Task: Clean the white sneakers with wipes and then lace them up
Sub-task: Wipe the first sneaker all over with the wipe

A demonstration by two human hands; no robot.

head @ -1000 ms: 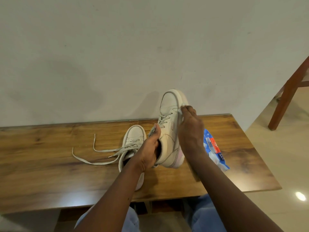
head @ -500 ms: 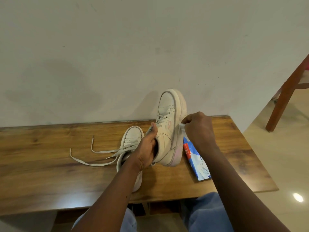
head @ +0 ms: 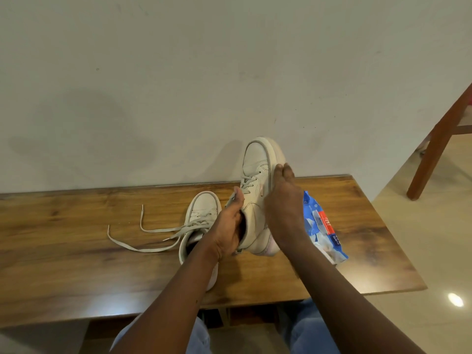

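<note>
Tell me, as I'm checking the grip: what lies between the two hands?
The upended sneaker: the left hand grips its opening, the right hand presses its sole edge. Seen in the head view.

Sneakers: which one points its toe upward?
The held sneaker, gripped by the left hand; the other sneaker lies flat on the table.

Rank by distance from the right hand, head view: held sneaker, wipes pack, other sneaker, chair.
1. Held sneaker: right hand touches its sole edge.
2. Wipes pack: just right of the hand, on the table.
3. Other sneaker: left, beyond the left hand.
4. Chair: far right, on the floor.
</note>
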